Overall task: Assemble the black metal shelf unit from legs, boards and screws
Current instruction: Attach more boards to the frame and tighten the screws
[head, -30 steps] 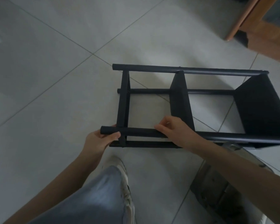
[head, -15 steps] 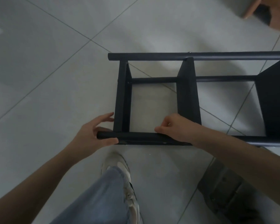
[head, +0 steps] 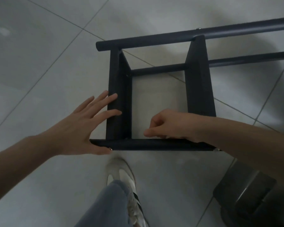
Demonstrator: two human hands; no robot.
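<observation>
The shelf unit lies sideways; the spread left hand touches its end board, the right hand grips the near leg

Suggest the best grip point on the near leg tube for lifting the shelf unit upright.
Probably the bare stretch of the near leg tube between the end board and middle board, wrapped from above: it is round, lies horizontal and unobstructed there.
</observation>
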